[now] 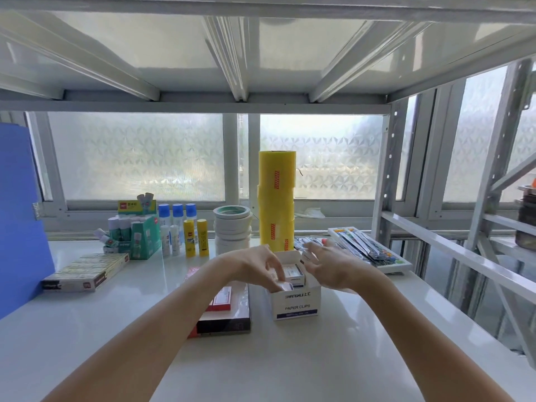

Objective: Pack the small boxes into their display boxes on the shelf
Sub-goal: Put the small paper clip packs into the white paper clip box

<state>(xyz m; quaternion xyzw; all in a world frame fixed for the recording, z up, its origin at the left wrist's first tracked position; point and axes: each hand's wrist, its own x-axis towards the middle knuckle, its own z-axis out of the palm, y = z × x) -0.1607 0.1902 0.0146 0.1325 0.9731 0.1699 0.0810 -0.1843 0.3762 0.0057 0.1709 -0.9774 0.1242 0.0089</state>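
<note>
1. Display box (295,304), marked PAPER CLIPS, stands open on the shelf (290,358) at frame centre.
2. Left hand (255,266): fingers clamped on a small box (282,285) at the display box's left rim.
3. Right hand (330,264): fingers apart, above the right side.

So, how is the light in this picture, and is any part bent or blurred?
Head view: strong backlight comes through the frosted window, so the shelf shines with soft glare; the wide lens bows the beams overhead and the frame at the right; the right hand shows slight motion blur at its fingers, while the print on the paper clips box stays readable.
</note>
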